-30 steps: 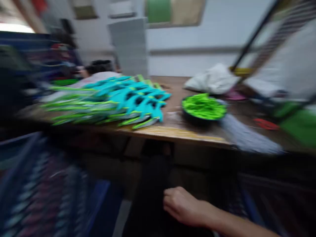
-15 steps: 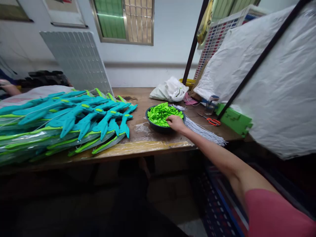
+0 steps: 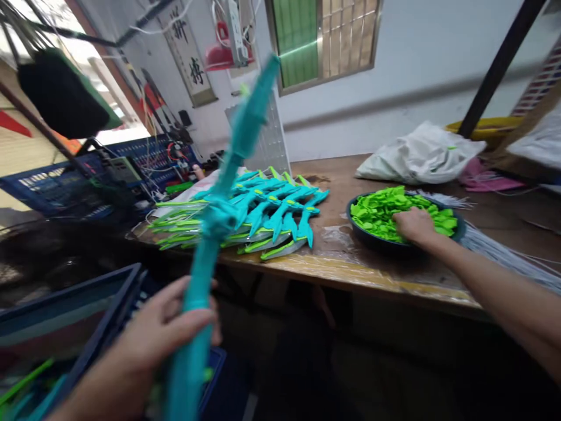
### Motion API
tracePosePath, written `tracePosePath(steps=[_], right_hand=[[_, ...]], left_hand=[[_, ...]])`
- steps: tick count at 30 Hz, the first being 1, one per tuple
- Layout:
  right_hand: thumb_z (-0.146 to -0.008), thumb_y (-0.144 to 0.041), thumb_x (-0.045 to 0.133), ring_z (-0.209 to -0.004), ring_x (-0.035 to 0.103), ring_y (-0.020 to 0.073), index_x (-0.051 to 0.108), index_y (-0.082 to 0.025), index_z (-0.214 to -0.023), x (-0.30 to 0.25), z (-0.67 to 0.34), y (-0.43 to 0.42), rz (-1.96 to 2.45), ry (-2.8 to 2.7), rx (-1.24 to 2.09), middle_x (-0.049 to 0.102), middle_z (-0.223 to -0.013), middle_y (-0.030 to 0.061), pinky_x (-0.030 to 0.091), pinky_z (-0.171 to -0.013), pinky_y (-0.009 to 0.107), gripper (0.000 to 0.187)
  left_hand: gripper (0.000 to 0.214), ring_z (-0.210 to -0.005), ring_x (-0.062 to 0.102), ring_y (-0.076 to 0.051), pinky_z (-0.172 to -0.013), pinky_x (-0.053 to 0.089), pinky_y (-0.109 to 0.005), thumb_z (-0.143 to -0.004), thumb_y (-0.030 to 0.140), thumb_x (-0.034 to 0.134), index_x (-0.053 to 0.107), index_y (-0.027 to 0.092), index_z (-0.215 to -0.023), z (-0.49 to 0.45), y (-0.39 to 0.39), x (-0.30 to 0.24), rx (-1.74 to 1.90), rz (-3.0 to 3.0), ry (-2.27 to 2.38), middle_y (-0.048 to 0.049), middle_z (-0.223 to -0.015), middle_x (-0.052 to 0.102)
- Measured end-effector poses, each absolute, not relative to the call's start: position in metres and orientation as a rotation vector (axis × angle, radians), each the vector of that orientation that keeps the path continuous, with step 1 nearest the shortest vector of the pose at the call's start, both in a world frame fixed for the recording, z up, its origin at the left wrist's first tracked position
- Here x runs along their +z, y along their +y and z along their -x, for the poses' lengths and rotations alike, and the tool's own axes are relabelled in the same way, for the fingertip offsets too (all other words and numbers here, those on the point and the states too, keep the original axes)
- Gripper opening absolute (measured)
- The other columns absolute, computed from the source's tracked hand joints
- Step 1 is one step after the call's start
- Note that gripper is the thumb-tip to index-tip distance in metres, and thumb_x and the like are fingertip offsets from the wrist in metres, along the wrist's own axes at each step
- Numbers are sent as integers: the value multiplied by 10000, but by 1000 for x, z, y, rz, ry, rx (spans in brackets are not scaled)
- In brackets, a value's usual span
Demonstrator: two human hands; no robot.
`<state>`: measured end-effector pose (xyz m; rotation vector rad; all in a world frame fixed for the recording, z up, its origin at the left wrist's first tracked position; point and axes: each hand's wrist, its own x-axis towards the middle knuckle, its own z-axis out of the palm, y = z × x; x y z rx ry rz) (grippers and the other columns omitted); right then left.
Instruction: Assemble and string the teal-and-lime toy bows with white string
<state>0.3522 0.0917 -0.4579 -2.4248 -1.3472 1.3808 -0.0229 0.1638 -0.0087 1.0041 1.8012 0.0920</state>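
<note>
My left hand is wrapped round a long turquoise plastic toy bow, seen edge-on, tilted upward and blurred by motion. My right hand has its fingers curled down into small bright-green plastic pieces; its fingertips are partly hidden, so what they grip cannot be seen. The pieces fill a dark round bowl on the table. Left of the bowl lies a stack of turquoise-and-green toy bows, partly behind the held one.
A white sack lies behind the bowl on the wooden table. White strings spread at the bowl's right. Blue crates stand low at left. A red lamp and a power strip hang above.
The view has swung left and come closer to the table. My left hand with the turquoise toy bow has come into view. My right hand stays in the bowl.
</note>
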Motion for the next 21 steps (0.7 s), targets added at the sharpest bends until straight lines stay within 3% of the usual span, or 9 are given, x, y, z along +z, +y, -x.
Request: tracePosePath(steps=[2,4,5,8,10,12,15,19,21], right_hand=[[-907,-49,513,-1278,508,318,714,-17,-907,-451,-354,89,2360,-1242,1240,652,-1019,206,369,-1048,485,204],[-918,-106,536,-1227,544,307,708,-3,-1036,-437,-351,83,2293,-1105,1125,645,-1113,222,393,-1029,416,233],[-927,-130,537,-1153,589,270,692,-9,-1104,-426,-347,78,2254,-1041,1095,650,-1118,207,421,-995,370,264],[-922,-170,585,-781,641,149,610,-70,-1271,-383,-324,55,2068,-884,1137,679,-934,94,516,-762,263,364],[-924,-240,605,-615,603,118,623,-85,-1235,-345,-303,33,1726,-680,1282,654,-777,40,517,-624,228,348],[-902,-324,672,-649,650,128,651,-97,-1124,-304,-279,8,1463,-447,1325,670,-747,47,551,-657,221,318],[-887,-334,732,-702,707,155,619,-132,-1093,-248,-243,-25,1296,-148,1324,714,-880,73,589,-674,232,310],[-893,-271,747,-745,706,125,631,-177,-1052,-200,-203,-44,1171,-33,1351,710,-856,31,569,-692,184,218],[-884,-212,752,-827,673,97,658,-210,-1037,-189,-191,-46,1226,-205,1228,682,-915,8,543,-739,178,180]], left_hand=[[537,-744,649,-249,-564,553,-330,-682,437,886,626,261,-1118,8,141,-41,-26,-1092,1781,-97,-918,657],[464,-831,663,-236,-677,564,-320,-754,502,831,610,239,-1066,-8,119,-76,-80,-1055,1674,-103,-959,662],[455,-809,666,-230,-653,554,-310,-800,531,785,592,240,-1091,-16,109,-90,-86,-990,1601,-98,-926,658],[442,-700,662,-204,-553,491,-261,-890,555,681,555,262,-1197,-33,84,-114,-95,-786,1414,-68,-837,628],[411,-723,658,-186,-611,493,-256,-877,508,712,591,238,-1163,-37,72,-122,-65,-715,1381,-77,-852,640],[378,-770,643,-168,-704,504,-271,-840,446,764,615,214,-1100,-35,60,-128,-1,-712,1424,-92,-941,655],[422,-780,613,-156,-753,522,-310,-867,400,752,555,243,-1206,-29,43,-133,54,-810,1482,-69,-1042,625],[382,-723,585,-133,-732,509,-273,-985,446,605,507,171,-1232,-30,34,-129,49,-850,1474,-35,-831,597],[417,-701,595,-134,-705,520,-264,-967,474,630,506,144,-1190,-35,34,-126,34,-762,1508,-34,-789,604]])
